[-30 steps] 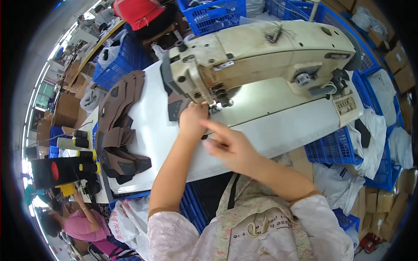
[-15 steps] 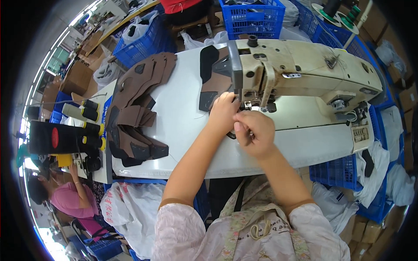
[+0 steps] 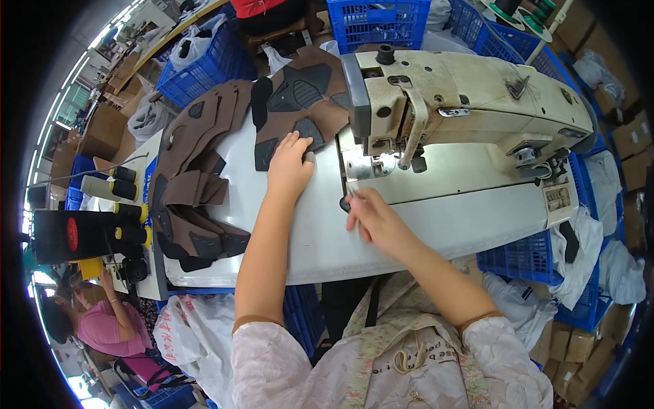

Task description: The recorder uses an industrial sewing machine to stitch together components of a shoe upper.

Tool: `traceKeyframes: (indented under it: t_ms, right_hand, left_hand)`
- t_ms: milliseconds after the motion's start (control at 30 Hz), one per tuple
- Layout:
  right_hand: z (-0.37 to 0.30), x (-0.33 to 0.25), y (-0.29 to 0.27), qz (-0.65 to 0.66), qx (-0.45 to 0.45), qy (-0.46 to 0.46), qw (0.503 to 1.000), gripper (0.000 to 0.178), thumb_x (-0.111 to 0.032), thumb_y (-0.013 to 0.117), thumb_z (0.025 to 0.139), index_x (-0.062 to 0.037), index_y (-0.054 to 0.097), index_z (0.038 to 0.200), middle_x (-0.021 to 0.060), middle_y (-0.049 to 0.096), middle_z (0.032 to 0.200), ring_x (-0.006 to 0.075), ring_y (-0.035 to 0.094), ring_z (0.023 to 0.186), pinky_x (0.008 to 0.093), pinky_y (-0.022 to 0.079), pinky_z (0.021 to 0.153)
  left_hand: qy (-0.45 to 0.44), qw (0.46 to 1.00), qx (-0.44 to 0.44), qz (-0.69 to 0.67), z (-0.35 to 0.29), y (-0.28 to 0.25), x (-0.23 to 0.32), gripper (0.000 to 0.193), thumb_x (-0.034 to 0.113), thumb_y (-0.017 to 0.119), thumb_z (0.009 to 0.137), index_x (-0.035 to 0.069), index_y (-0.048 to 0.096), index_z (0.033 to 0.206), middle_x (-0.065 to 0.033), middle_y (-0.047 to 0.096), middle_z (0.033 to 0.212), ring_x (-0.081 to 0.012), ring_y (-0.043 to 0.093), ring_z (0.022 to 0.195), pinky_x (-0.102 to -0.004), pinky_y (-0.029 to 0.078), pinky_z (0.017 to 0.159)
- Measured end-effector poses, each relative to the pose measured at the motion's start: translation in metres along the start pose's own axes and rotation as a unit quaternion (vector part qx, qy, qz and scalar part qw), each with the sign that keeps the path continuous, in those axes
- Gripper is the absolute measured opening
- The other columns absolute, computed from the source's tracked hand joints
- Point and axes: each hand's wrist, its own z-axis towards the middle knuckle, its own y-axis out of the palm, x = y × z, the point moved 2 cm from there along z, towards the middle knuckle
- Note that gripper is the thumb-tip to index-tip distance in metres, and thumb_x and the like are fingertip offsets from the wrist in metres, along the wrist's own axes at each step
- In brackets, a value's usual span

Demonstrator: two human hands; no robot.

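Observation:
My left hand [image 3: 291, 163] lies with its fingers stretched over a brown and black cut fabric piece [image 3: 320, 92], pressing it to the white table left of the sewing machine [image 3: 470, 95]. The piece has dark textured patches and spreads toward the machine head. In front of the needle area, my right hand [image 3: 373, 219] is closed, its fingertips pinched at the edge of the machine's metal plate. A small thin pale thing seems to stick out of the pinch, too small to name.
Stacked brown and black pieces [image 3: 197, 184] lie along the table's left side. Beyond the table stand blue crates [image 3: 379, 27]. Thread cones [image 3: 109, 191] and another machine are at the left, where a person in a pink shirt [image 3: 112, 327] sits. White bags hang below the table.
My left hand has moved left, away from the needle area, and the fabric piece has come out leftward with it. My right hand has dropped slightly toward me and left.

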Motion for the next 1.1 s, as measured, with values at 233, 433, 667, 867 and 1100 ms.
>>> traceKeyframes:
  t_ms: [233, 433, 667, 867, 1100]
  right_hand:
    - [0.069, 0.016, 0.017, 0.352, -0.002, 0.220, 0.910, 0.056, -0.052, 0.038, 0.102, -0.0037, 0.054, 0.125, 0.0066, 0.058, 0.090, 0.0102, 0.046, 0.061, 0.0241, 0.037, 0.049]
    - [0.098, 0.025, 0.027, 0.479, 0.065, 0.229, 0.845, 0.041, -0.041, 0.044, 0.103, -0.0040, 0.056, 0.116, 0.0049, 0.057, 0.086, 0.0124, 0.045, 0.060, 0.0257, 0.037, 0.051]
    - [0.109, 0.024, 0.035, 0.474, 0.096, 0.200, 0.852, 0.034, -0.037, 0.046, 0.103, -0.0049, 0.056, 0.110, 0.0039, 0.056, 0.080, 0.0116, 0.045, 0.059, 0.0251, 0.037, 0.049]
    - [0.110, 0.023, 0.030, 0.456, 0.130, 0.196, 0.858, 0.038, -0.036, 0.047, 0.103, -0.0028, 0.056, 0.120, 0.0013, 0.054, 0.079, 0.0094, 0.044, 0.059, 0.0243, 0.037, 0.048]
    - [0.031, 0.025, 0.002, 0.433, -0.033, 0.212, 0.876, 0.043, -0.038, 0.051, 0.101, -0.0014, 0.056, 0.124, -0.0001, 0.055, 0.075, 0.0076, 0.044, 0.054, 0.0234, 0.035, 0.046]
  left_hand:
    - [-0.016, 0.993, 0.042, -0.110, -0.009, -0.005, -0.004, 0.044, 0.012, 0.067, 0.080, 0.004, 0.063, 0.123, -0.0219, 0.057, 0.133, -0.0361, 0.049, 0.129, -0.0410, 0.039, 0.108]
    - [-0.091, 0.975, 0.027, -0.199, -0.008, -0.012, 0.001, 0.070, 0.013, 0.072, 0.079, 0.008, 0.044, 0.143, -0.0214, 0.059, 0.133, -0.0355, 0.054, 0.126, -0.0390, 0.042, 0.105]
    - [-0.114, 0.973, 0.039, -0.198, -0.011, -0.016, -0.001, 0.095, 0.011, 0.074, 0.077, 0.016, 0.020, 0.155, -0.0202, 0.061, 0.130, -0.0343, 0.057, 0.123, -0.0389, 0.043, 0.104]
    - [-0.112, 0.968, 0.042, -0.220, -0.008, -0.012, 0.002, 0.100, 0.010, 0.074, 0.077, 0.016, 0.013, 0.156, -0.0230, 0.060, 0.129, -0.0357, 0.053, 0.127, -0.0390, 0.043, 0.104]
    - [-0.108, 0.973, 0.022, -0.202, -0.009, -0.014, 0.001, 0.096, 0.014, 0.076, 0.075, 0.014, 0.023, 0.154, -0.0219, 0.054, 0.137, -0.0375, 0.050, 0.129, -0.0416, 0.041, 0.106]
